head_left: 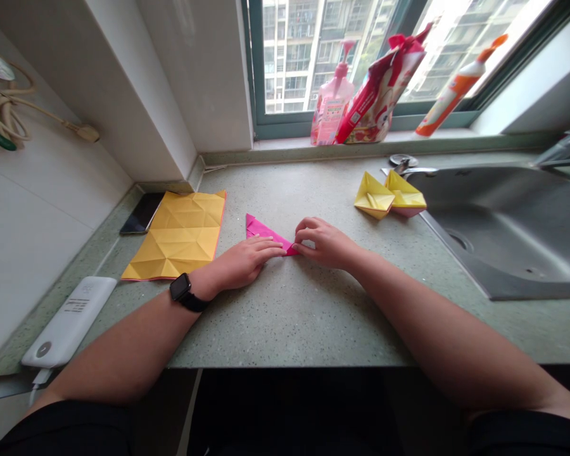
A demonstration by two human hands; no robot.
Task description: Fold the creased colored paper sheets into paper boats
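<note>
Several straight left fingers (269,246) touch pink paper (260,228); right fingers (308,224) pinch its corner.

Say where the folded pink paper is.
Centre of the head view: the folded pink paper lies on the speckled greenish counter, partly under the left hand, its right end at the right hand.

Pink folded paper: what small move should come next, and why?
Perhaps press the right-hand corner of the pink paper into a firmer crease: the right hand has its fingertips at that corner, while the left hand lies flat across the paper, seemingly steadying it on the countertop.
</note>
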